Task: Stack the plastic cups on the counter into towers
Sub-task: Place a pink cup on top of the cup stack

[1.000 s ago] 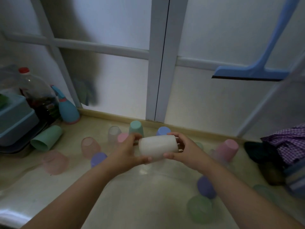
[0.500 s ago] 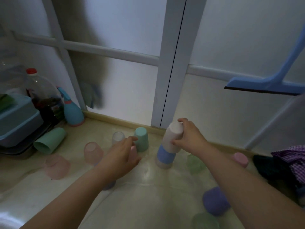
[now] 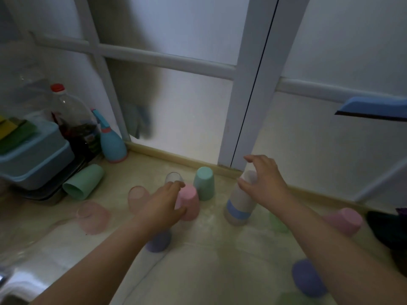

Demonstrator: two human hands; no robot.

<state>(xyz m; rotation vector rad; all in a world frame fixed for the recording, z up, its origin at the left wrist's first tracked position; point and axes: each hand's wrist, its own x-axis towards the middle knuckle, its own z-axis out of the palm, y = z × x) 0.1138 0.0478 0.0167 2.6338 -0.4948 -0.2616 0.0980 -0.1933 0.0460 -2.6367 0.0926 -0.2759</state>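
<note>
A tower of upturned cups (image 3: 240, 201), white over blue over a pale one, stands near the door frame. My right hand (image 3: 263, 179) hovers by its top with fingers spread, holding nothing. My left hand (image 3: 164, 203) curls around an upturned pink cup (image 3: 189, 202) on the counter. Behind it stand a teal cup (image 3: 204, 186) and a clear cup (image 3: 174, 177). Two translucent pink cups (image 3: 93, 214) sit to the left. A purple cup (image 3: 158, 241) shows under my left forearm. Another purple cup (image 3: 308, 278) and a pink cup (image 3: 348, 219) lie to the right.
A green cup (image 3: 83, 181) lies on its side by a blue bin (image 3: 33, 159). A red-capped bottle (image 3: 70, 119) and a blue spray bottle (image 3: 112, 144) stand at the back left. A blue squeegee (image 3: 374, 107) hangs at the right. Dark cloth (image 3: 387, 227) lies at the right edge.
The white cup went from both hands onto the tower. My right hand has let go of it and opened. My left hand has reached the pink cup.
</note>
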